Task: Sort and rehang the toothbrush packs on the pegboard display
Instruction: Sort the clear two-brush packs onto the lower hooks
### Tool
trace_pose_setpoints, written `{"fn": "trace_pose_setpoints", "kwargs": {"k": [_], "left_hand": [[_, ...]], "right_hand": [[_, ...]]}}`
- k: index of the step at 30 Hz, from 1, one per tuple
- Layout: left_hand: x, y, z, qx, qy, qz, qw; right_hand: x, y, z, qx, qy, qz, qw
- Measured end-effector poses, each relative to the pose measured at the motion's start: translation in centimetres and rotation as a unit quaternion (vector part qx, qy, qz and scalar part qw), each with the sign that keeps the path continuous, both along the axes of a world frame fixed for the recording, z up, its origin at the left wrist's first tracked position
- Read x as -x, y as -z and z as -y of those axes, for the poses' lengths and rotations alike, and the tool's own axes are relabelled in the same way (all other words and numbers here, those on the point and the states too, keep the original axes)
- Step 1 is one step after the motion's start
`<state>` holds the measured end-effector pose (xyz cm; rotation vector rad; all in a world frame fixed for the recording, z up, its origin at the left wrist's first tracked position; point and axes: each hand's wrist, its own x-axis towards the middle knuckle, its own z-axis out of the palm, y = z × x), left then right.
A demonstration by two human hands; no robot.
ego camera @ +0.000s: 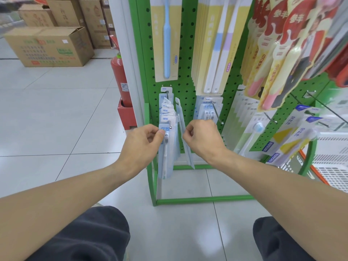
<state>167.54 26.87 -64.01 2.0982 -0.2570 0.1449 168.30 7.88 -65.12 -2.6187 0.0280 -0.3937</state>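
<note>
A green pegboard [185,76] carries hanging toothbrush packs. On its lower left peg [170,126] hang several pale blue packs marked NEW [165,112]. My left hand [143,142] pinches the top of the front pack [165,155] just under the peg's tip. My right hand [204,137] is shut on a separate pale blue pack [181,117], seen edge-on and tilted, right of that row. A second peg [216,113] to the right holds a few similar packs [209,108].
Yellow-backed toothbrush packs [212,44] hang above, red and yellow packs [278,49] at upper right. A white basket [335,174] stands at lower right. A red fire extinguisher [120,76] and cardboard boxes [50,48] stand on the tiled floor to the left.
</note>
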Motion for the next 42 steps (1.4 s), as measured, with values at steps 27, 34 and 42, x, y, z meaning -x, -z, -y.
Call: {"fn": "trace_pose_setpoints", "kwargs": {"k": [27, 34, 42], "left_hand": [[3.2, 2.8, 0.9, -0.160, 0.318, -0.289, 0.889], [4.3, 1.6, 3.8, -0.026, 0.267, -0.248, 0.931], [5.2, 1.3, 5.3, -0.055, 0.357, -0.294, 0.885]], "right_hand": [[8.8, 1.1, 4.9, -0.252, -0.147, -0.289, 0.912], [9.9, 1.0, 6.0, -0.317, -0.142, -0.343, 0.873], [9.2, -0.4, 6.5, -0.336, -0.131, -0.232, 0.903]]}}
